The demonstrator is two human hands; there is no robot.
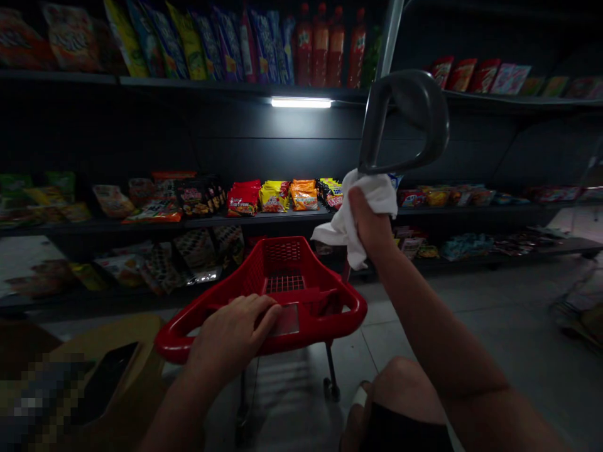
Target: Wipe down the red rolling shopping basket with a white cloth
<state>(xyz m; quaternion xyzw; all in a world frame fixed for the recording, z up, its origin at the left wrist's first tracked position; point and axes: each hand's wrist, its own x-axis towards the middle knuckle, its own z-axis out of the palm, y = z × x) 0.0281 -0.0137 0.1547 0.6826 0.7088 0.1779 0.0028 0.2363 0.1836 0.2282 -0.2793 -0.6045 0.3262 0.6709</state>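
Note:
A small red shopping cart point(301, 336) stands in front of me, its basket pointing toward the shelves. My left hand point(235, 333) lies over its handle bar, fingers curled across the top beside a grey label plate point(286, 319). My right hand point(370, 220), raised at the cart's right, closes around a crumpled white cloth point(346, 229). That cloth wraps the lower end of a dark grey D-shaped loop point(440, 135) on a silver pole point(391, 37) running up out of view. Cloth and fingers hide where the pole continues below.
Dark shelves hold bagged snacks point(304, 196) and bottles of red drink point(320, 47). A lit tube lamp point(301, 102) hangs under the upper shelf. At lower left, a phone point(110, 376) lies on a tan surface point(136, 329). My bent knee point(405, 383) shows below the right arm.

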